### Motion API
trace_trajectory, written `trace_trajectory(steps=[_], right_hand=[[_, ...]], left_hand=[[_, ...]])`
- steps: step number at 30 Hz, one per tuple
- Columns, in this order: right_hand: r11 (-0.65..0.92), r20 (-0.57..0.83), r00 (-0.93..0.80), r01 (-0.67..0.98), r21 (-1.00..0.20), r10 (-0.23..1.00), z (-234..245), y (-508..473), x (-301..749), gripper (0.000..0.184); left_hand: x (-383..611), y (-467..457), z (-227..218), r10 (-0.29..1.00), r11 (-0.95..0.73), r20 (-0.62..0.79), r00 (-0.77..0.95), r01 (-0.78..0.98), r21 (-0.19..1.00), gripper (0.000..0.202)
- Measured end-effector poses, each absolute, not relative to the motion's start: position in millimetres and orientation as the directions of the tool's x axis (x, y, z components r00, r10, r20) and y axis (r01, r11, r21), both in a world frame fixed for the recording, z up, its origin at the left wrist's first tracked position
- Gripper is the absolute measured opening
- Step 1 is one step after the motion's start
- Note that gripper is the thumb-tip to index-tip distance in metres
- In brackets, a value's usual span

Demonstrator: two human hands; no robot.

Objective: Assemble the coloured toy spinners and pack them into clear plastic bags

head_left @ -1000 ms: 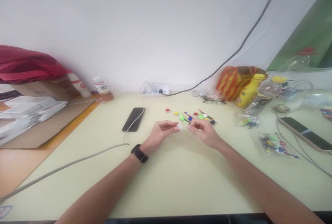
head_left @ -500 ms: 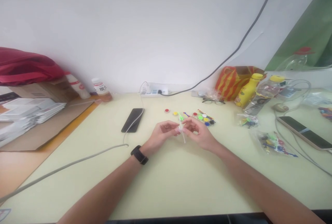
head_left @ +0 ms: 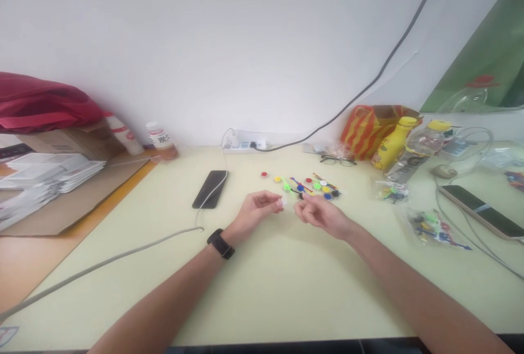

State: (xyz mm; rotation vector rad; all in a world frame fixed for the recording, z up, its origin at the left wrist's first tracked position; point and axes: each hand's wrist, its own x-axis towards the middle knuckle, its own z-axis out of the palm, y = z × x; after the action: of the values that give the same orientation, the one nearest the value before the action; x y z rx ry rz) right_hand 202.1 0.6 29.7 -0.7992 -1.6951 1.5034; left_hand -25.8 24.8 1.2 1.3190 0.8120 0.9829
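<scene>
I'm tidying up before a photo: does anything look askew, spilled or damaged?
Nothing looks spilled. The white stack at far left is uneven, its pieces splayed, and a thin cable lies across the black phone, which looks untidy. The coloured parts beyond the right hand lie scattered, too small to check for damage.

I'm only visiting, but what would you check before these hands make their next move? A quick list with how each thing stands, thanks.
1. Left hand has a grip on the small whitish piece: ok, pinched at the fingertips.
2. Right hand free: cannot tell; its fingers are curled.
3. Gap between the hands: ok, they are apart.
4. Loose coloured pieces in sight: ok, mostly just beyond the hands.
5. Dark phone uncovered: not ok; a pale cable crosses it.
</scene>
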Motion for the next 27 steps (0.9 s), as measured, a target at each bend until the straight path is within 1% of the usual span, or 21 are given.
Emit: trace_trajectory(steps=[1, 2, 3, 5, 7, 8, 9, 11, 16, 19, 25, 26, 27], right_hand=[[0.122, 0.108, -0.602, -0.018, -0.992, 0.791, 32, 0, 204, 0.074], [0.134, 0.121, -0.615, -0.025, -0.991, 0.779, 33, -1, 204, 0.074], [0.158, 0.144, -0.591, -0.029, -0.987, 0.794, 33, -1, 204, 0.07], [0.224, 0.2, -0.475, -0.006, -0.975, 0.857, 30, 0, 201, 0.05], [0.28, 0.245, -0.347, 0.052, -0.959, 0.905, 25, 2, 197, 0.031], [0.296, 0.258, -0.305, 0.085, -0.951, 0.917, 22, 3, 195, 0.029], [0.307, 0.266, -0.284, 0.114, -0.945, 0.921, 20, 3, 193, 0.032], [0.327, 0.268, -0.302, 0.164, -0.931, 0.915, 17, 2, 190, 0.036], [0.388, 0.298, -0.342, 0.232, -0.892, 0.891, 18, -3, 187, 0.028], [0.404, 0.323, -0.328, 0.216, -0.889, 0.888, 18, -3, 189, 0.036], [0.35, 0.315, -0.222, 0.137, -0.927, 0.923, 17, -1, 190, 0.068], [0.336, 0.307, -0.205, 0.127, -0.933, 0.929, 16, 0, 189, 0.071], [0.322, 0.298, -0.187, 0.115, -0.94, 0.936, 15, 1, 189, 0.069]], left_hand=[[-26, 25, 1, 0.92, -0.01, 0.054, 0.389, -0.114, 0.993, 0.031], [-26, 25, 1, 0.921, -0.005, 0.049, 0.387, -0.113, 0.994, 0.031], [-26, 25, 2, 0.921, -0.001, 0.045, 0.386, -0.114, 0.994, 0.032], [-27, 25, 2, 0.921, 0.005, 0.042, 0.387, -0.121, 0.993, 0.031], [-27, 24, 3, 0.917, 0.008, 0.047, 0.395, -0.137, 0.991, 0.03], [-27, 24, 3, 0.914, 0.01, 0.051, 0.403, -0.148, 0.989, 0.029], [-27, 24, 3, 0.909, 0.012, 0.056, 0.413, -0.16, 0.987, 0.028], [-26, 23, 4, 0.898, 0.02, 0.06, 0.435, -0.177, 0.984, 0.026], [-25, 22, 7, 0.887, 0.045, 0.05, 0.459, -0.195, 0.98, 0.025], [-25, 22, 7, 0.892, 0.051, 0.05, 0.449, -0.21, 0.976, 0.026], [-26, 22, 9, 0.908, 0.066, 0.042, 0.418, -0.24, 0.969, 0.027], [-25, 22, 10, 0.91, 0.064, 0.042, 0.413, -0.241, 0.968, 0.026], [-25, 22, 10, 0.911, 0.061, 0.044, 0.41, -0.239, 0.969, 0.026]])
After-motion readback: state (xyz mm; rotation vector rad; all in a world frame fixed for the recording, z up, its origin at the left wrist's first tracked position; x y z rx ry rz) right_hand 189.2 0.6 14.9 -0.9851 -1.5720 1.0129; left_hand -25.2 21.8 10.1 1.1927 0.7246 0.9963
